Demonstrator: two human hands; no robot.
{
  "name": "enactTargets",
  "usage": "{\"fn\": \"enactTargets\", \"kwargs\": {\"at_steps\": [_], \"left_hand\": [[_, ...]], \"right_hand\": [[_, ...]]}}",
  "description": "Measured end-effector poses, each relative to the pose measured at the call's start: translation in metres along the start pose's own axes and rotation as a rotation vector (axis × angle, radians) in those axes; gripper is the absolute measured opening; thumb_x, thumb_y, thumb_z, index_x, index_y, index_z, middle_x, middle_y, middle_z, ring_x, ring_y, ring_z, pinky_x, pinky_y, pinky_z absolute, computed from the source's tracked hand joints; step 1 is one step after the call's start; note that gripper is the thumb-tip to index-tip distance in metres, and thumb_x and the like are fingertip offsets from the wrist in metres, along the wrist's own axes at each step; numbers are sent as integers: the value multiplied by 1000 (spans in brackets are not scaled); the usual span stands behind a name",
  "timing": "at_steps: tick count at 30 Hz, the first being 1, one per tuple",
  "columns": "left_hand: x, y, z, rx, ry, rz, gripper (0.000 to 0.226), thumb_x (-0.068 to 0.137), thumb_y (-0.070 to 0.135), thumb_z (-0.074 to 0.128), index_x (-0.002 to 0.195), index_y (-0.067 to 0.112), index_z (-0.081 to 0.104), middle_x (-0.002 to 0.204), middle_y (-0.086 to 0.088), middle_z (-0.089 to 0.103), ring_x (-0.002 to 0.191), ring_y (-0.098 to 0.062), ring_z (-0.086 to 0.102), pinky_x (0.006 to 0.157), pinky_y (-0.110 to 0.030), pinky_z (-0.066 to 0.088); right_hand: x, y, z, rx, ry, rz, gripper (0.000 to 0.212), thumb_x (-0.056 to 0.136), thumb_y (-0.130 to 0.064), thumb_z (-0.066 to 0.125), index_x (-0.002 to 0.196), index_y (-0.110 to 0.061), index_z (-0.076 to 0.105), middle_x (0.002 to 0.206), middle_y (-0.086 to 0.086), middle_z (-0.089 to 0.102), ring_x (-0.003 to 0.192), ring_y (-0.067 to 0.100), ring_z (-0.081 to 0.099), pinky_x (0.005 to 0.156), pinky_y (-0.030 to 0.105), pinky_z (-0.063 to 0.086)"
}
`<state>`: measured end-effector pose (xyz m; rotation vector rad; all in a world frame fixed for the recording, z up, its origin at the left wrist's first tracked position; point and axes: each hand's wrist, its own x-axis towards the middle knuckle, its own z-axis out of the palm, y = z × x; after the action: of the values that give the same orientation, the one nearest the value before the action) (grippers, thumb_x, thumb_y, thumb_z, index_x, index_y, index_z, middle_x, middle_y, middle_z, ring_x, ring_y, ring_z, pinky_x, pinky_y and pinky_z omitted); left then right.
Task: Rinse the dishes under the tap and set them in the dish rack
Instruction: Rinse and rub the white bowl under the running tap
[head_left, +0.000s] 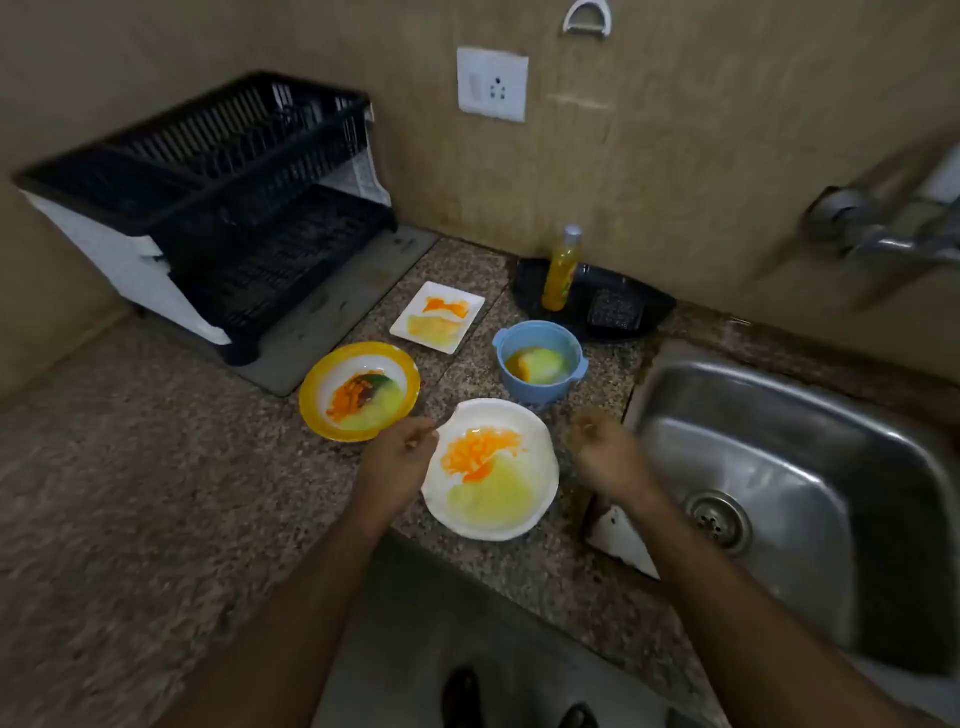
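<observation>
A white round plate (530, 431) smeared with orange and yellow sauce lies on the granite counter near its front edge. My left hand (397, 462) hovers at the plate's left rim, fingers loosely curled, holding nothing. My right hand (608, 452) hangs just right of the plate, also loosely curled and holding nothing. Behind are a yellow-rimmed plate (311, 395), a white square plate (467, 332) and a blue bowl (540, 387), all dirty. The black dish rack (223, 208) stands at the back left. The steel sink (779, 467) is on the right, with the tap (883, 234) blurred above it.
A yellow dish-soap bottle (561, 273) stands on a black tray (639, 296) with a dark scrubber (615, 312) behind the bowl. A grey mat (332, 322) lies under the rack. A wall socket (492, 84) is above. My shoes show on the floor below.
</observation>
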<state>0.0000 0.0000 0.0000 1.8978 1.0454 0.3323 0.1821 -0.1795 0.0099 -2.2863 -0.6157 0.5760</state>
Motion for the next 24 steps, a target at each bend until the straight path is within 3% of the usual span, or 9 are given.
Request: {"fn": "enactTargets", "kwargs": {"at_steps": [2, 4, 7, 9, 16, 20, 24], "left_hand": [[5, -9, 6, 139, 53, 9, 14, 93, 28, 60, 89, 15, 64, 91, 1, 63, 88, -17, 58, 85, -41, 50], [5, -21, 14, 255, 34, -13, 28, 91, 34, 59, 81, 8, 61, 84, -12, 66, 84, -29, 62, 75, -43, 50], [9, -34, 22, 261, -69, -81, 29, 93, 33, 57, 109, 11, 67, 104, -11, 69, 99, -31, 63, 80, -38, 49], [13, -40, 24, 251, -129, -80, 34, 95, 29, 55, 122, 11, 63, 115, -11, 67, 106, -31, 62, 88, -41, 51], [11, -26, 27, 176, -248, -36, 35, 84, 32, 53, 110, 10, 60, 107, -10, 66, 96, -28, 63, 79, -47, 54], [17, 11, 50, 89, -296, 6, 33, 87, 35, 57, 111, 13, 60, 106, -6, 66, 93, -24, 65, 76, -48, 56], [33, 47, 101, -1, -369, 132, 50, 80, 61, 54, 120, 32, 55, 116, 3, 67, 103, -14, 66, 84, -43, 56]], "right_hand": [[8, 5, 8, -99, -65, 2, 22, 93, -31, 53, 84, -12, 60, 79, 2, 63, 77, 22, 60, 68, 36, 46], [13, 14, 21, -183, -187, 33, 23, 93, -36, 52, 87, -15, 60, 86, 3, 62, 81, 23, 59, 67, 35, 45], [18, 23, 40, -203, -286, 13, 29, 95, -35, 53, 115, -18, 64, 108, 5, 66, 97, 25, 61, 77, 33, 49], [18, 23, 46, -193, -253, 4, 30, 94, -27, 51, 118, -14, 62, 111, 9, 66, 98, 27, 61, 80, 35, 51], [14, 31, 24, -107, -196, 33, 22, 89, -17, 48, 106, -17, 62, 92, 6, 68, 80, 23, 65, 70, 42, 58], [8, 48, -15, -39, -57, 42, 14, 86, -15, 52, 95, -14, 63, 85, 6, 68, 74, 23, 64, 67, 42, 57], [8, 77, -71, 62, 51, 101, 14, 86, -19, 54, 91, -11, 64, 82, 6, 68, 66, 23, 66, 58, 42, 59]]}}
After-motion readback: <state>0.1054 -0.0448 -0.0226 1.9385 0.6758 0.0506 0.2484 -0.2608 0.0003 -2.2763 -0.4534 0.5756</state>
